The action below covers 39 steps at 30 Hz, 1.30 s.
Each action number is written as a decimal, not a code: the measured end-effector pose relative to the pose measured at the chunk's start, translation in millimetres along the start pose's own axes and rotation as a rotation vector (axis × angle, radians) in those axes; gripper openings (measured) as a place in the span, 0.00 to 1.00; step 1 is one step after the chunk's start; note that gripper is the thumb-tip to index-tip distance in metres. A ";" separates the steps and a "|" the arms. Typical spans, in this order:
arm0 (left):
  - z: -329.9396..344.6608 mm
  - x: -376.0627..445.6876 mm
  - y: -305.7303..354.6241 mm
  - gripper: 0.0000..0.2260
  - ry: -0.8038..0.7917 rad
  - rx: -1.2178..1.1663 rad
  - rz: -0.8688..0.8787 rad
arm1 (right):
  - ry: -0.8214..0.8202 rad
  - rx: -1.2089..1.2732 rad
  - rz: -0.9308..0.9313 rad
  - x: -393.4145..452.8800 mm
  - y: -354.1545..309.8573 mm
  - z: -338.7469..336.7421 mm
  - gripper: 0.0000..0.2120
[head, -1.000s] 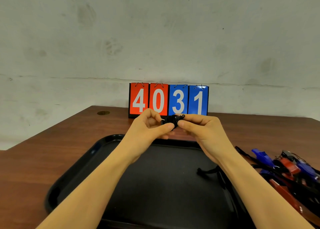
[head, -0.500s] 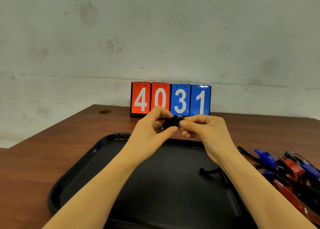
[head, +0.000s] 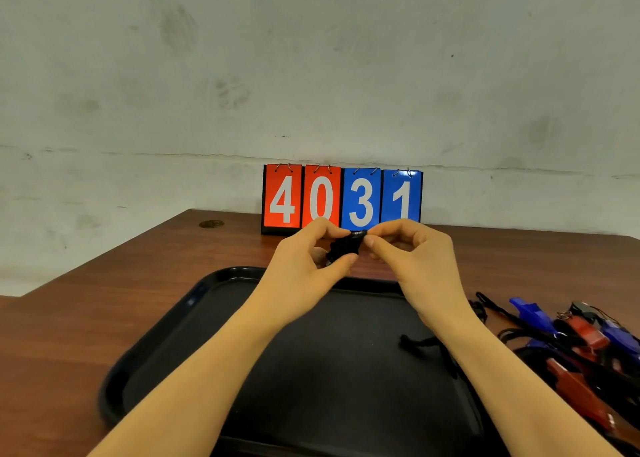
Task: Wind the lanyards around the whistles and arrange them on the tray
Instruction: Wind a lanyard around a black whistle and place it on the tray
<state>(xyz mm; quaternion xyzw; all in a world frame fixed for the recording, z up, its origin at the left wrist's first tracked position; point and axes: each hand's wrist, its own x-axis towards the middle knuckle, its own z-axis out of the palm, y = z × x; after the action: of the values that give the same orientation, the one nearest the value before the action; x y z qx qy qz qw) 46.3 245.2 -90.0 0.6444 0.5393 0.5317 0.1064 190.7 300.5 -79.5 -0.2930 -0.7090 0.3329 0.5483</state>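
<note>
Your left hand (head: 304,259) pinches the black whistle (head: 344,247) between thumb and fingers; your right hand (head: 415,248) nips its top end, apparently the lanyard's clip. Both hover above the tray's (head: 166,345) far rim. Expect a light, hard, slick shell with limp cord, so hold it by the flat sides.

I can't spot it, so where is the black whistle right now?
The black whistle is held up between the left hand and right hand, above the far edge of the black tray, just before the scoreboard.
</note>
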 end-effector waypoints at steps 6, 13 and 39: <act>1.1 1.5 -0.3 0.09 -0.049 -0.103 -0.055 | -0.075 0.069 -0.012 0.1 -4.3 -1.7 0.11; 4.4 2.1 5.1 0.09 0.011 -0.199 -0.061 | -0.049 -0.025 -0.051 -2.0 -2.2 0.2 0.07; -0.2 -4.2 5.4 0.07 -0.233 -0.143 0.053 | -0.264 0.418 0.154 1.5 -7.9 -9.4 0.04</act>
<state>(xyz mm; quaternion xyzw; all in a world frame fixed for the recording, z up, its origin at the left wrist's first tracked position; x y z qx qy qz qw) 49.8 239.5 -88.5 0.7066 0.4668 0.4929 0.1996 199.1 298.3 -70.7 -0.1805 -0.6656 0.5484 0.4728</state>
